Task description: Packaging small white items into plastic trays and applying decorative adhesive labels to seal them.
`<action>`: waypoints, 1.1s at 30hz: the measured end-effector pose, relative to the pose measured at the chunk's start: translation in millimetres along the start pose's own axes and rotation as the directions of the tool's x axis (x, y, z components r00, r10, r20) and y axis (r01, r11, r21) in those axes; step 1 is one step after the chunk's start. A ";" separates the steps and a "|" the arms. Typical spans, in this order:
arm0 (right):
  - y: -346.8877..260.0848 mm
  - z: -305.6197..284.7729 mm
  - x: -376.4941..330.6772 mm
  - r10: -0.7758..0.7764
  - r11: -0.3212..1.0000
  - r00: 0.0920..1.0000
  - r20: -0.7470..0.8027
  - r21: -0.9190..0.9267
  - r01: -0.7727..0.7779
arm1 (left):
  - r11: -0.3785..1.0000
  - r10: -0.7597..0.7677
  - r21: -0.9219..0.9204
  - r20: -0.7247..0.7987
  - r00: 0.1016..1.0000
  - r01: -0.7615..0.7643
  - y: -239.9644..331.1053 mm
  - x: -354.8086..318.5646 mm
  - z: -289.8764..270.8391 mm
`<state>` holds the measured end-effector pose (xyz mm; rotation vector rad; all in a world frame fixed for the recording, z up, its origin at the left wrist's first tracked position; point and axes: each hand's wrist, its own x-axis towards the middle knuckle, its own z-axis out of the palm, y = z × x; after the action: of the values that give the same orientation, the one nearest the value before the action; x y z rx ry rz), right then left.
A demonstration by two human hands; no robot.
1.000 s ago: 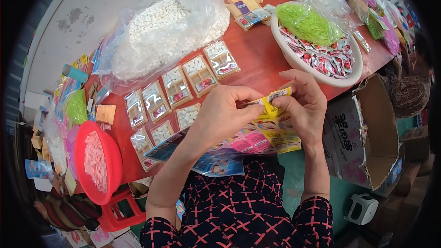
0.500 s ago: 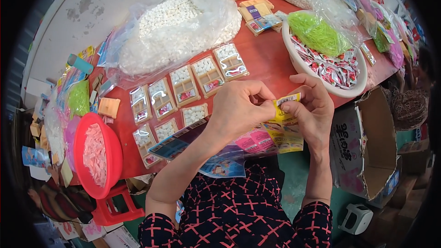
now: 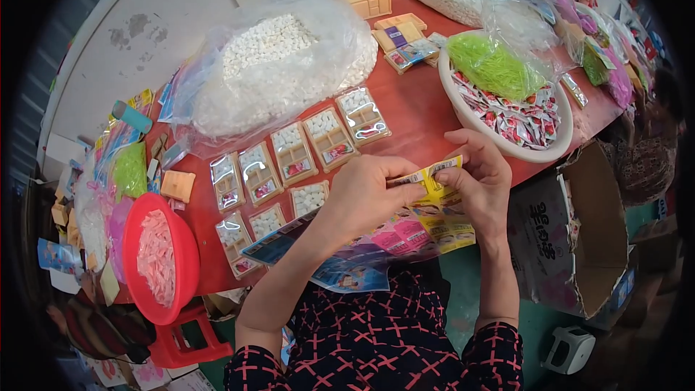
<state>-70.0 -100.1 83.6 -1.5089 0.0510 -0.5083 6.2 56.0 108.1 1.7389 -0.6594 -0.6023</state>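
Both my hands are raised over the table's front edge with a colourful printed sheet (image 3: 397, 237) between them. The sheet has yellow, pink and blue panels and hangs toward my lap. My left hand (image 3: 362, 194) pinches its upper yellow edge, fingers closed. A little to the right, my right hand (image 3: 479, 182) grips the same edge between thumb and fingers. Just beyond my left hand, several small beige compartment trays (image 3: 294, 146) lie in rows. They hold white pellets, and many also show a small red sachet. My left forearm hides part of the sheet.
A large clear bag of white pellets (image 3: 268, 47) stands behind the trays. At right, a white basin (image 3: 447, 83) holds red-and-white sachets and green shreds. A red basin (image 3: 190, 261) with pink pieces is at left, above a red stool (image 3: 184, 346). An open carton (image 3: 539, 246) stands at lower right.
The view has shifted slightly, so the table things sit a bit lower. My two hands still pinch the sheet, and a longer stretch of its yellow edge shows between my fingers.
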 end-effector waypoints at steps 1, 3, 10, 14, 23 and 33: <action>1.5 0.0 -0.6 -0.035 0.999 0.999 -0.012 -0.008 0.035 | 0.987 -0.045 0.153 0.025 0.999 0.041 -0.9 -0.2 -0.5; -1.3 -5.4 4.3 -0.184 0.938 0.976 0.114 -0.278 0.209 | 0.978 0.002 0.209 0.003 1.000 -0.003 -4.2 1.0 -5.0; 4.5 -2.7 9.1 -0.657 0.424 0.698 0.285 -0.626 0.654 | 0.948 0.136 0.289 0.003 0.991 -0.131 -8.1 7.5 -8.0; -2.7 -6.0 5.3 -0.651 0.129 0.630 0.425 -0.755 0.643 | 0.774 0.374 0.613 -0.240 0.896 -0.159 -13.7 -4.5 -12.0; -69.8 -102.0 -20.8 -0.892 0.446 0.193 -0.409 -0.867 0.222 | 0.657 0.723 0.665 -0.690 -0.045 0.357 -17.2 -59.6 -296.9; 11.0 -98.8 -8.5 -0.323 0.718 0.881 -0.347 -0.696 -0.011 | -0.563 0.154 0.124 -0.956 0.252 0.817 -245.9 -390.5 -502.6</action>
<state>-108.1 -189.9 62.5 -2.1016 0.5291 -1.0643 105.5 725.0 17.8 3.7211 1.2376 0.3465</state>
